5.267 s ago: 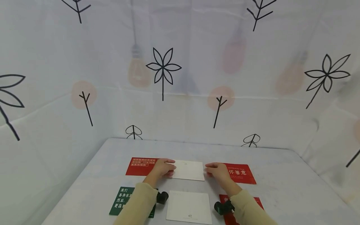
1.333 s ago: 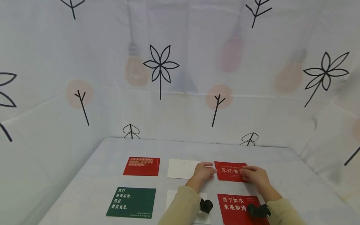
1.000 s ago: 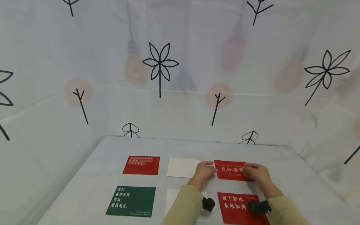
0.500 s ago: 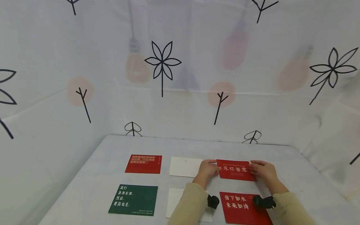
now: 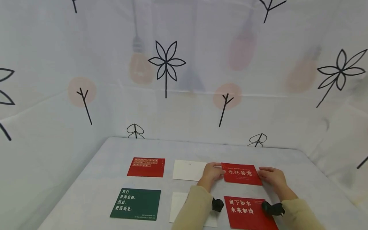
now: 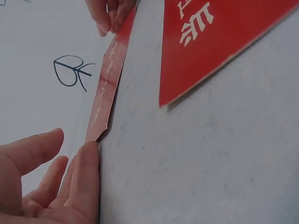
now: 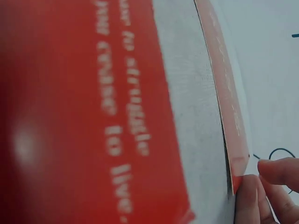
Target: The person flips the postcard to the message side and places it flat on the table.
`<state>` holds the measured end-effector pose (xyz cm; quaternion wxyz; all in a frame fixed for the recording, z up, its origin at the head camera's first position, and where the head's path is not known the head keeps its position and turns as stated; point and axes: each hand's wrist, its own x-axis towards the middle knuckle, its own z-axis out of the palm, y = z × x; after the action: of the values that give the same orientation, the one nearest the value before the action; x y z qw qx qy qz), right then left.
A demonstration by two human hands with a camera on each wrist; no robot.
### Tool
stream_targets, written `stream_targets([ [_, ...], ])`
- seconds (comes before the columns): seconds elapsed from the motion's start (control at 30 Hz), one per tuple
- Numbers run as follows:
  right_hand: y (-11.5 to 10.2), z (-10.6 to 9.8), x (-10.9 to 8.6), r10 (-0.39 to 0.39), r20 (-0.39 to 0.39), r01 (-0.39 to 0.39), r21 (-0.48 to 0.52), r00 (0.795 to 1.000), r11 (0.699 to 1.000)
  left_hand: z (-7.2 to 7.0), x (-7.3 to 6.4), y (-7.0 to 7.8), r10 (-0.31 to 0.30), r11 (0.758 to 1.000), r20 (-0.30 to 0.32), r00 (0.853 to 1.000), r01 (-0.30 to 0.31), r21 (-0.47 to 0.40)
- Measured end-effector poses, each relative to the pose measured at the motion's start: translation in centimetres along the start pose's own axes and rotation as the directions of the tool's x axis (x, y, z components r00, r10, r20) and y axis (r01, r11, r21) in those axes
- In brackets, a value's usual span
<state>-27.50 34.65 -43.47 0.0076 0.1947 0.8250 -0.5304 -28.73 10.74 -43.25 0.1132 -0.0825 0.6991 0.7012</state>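
A red card with white characters (image 5: 241, 174) lies at the back right of the table, between my hands. My left hand (image 5: 211, 174) has its fingertips at the card's left edge and overlaps the white card beside it. In the left wrist view the left fingers (image 6: 85, 179) are fairly straight against the card's end, with the thumb apart. At the right edge is my right hand (image 5: 274, 179), its fingers relaxed; the right wrist view shows its fingers (image 7: 247, 200) at the card's corner and the thumb off the card.
Nearer lies another red card (image 5: 244, 212), partly under the right wrist camera. A white card (image 5: 187, 170), a red card with small boxes (image 5: 146, 167), a green card (image 5: 135, 204) and a partly hidden white card (image 5: 176, 206) lie on the white table (image 5: 86, 191). A patterned curtain (image 5: 189, 111) stands behind.
Both hands have moved from the white back-row card to the red card on its right. Over the last second the right hand slid rightward off the card's face to its edge.
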Motion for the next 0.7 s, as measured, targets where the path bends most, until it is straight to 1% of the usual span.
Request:
stream_targets([
  [0.1,0.2,0.1,0.2,0.016,-0.007,-0.017,-0.028,1.0,0.999,0.1,0.0,-0.1,-0.001,1.0,-0.002,1.0,0.001,-0.009],
  [0.17,0.3,0.1,0.3,0.02,-0.01,-0.02,-0.036,1.0,0.999,0.3,0.1,-0.2,0.004,1.0,-0.016,1.0,-0.004,-0.017],
  [0.37,0.4,0.0,0.4,0.024,-0.009,-0.024,-0.034,1.0,0.999,1.4,-0.2,-0.4,0.028,0.999,-0.102,0.994,-0.032,-0.04],
  [0.5,0.5,0.0,0.5,0.017,0.007,-0.016,-0.04,1.0,0.999,1.6,-0.4,-0.4,0.065,0.997,-0.146,0.987,-0.07,-0.033],
  [0.57,0.6,-0.1,0.4,0.014,0.019,-0.014,-0.046,1.0,0.999,1.6,-0.5,-0.4,0.069,0.997,-0.155,0.985,-0.074,-0.03],
  [0.7,0.5,-0.1,0.2,0.007,0.037,-0.006,-0.051,0.999,0.999,1.4,-0.3,-0.6,0.057,0.997,-0.144,0.988,-0.065,-0.052],
])
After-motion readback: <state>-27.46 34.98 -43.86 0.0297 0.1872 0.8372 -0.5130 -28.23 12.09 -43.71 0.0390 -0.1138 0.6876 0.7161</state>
